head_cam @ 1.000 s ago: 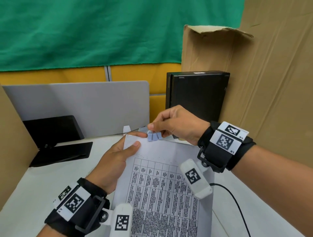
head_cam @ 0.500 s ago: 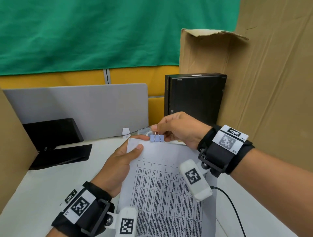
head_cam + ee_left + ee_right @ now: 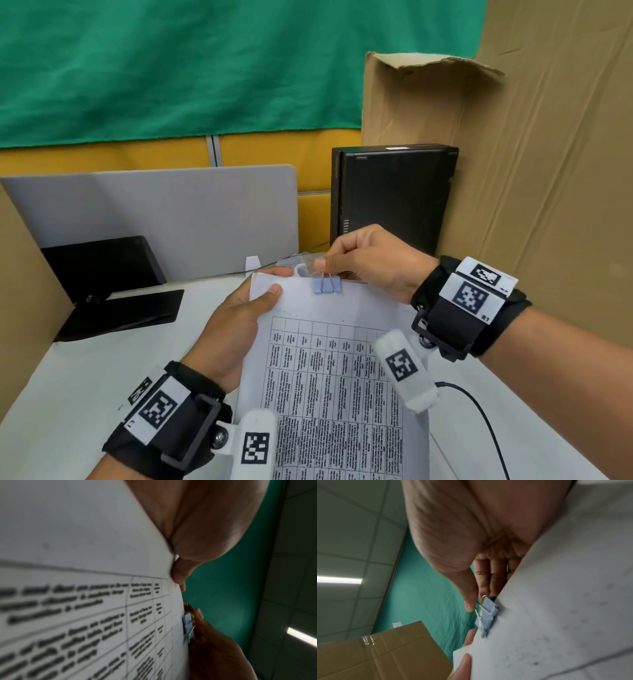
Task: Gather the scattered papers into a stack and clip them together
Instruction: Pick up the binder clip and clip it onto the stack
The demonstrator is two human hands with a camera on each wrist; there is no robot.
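The stack of papers (image 3: 329,383), its top sheet printed with a table of text, was held tilted above the white table (image 3: 68,377), the lower part running down toward the camera. The left hand (image 3: 236,325) gripped the stack near its top left corner, thumb pressed on the front sheet and fingers curled behind. A pale blue binder clip (image 3: 327,285) sat clamped on the top edge of the stack, a little right of that thumb. The right hand (image 3: 370,263) pinched the clip's wire handles between thumb and forefinger just above the paper edge; in the right wrist view the thumb tip lay against a silver wire loop of the clip (image 3: 487,613), with the other fingers reaching behind the sheets. In the left wrist view the clip (image 3: 188,626) showed edge-on at the paper's border. Behind the hands stood a black box (image 3: 390,202), a grey divider panel (image 3: 164,219) and brown cardboard (image 3: 513,171).
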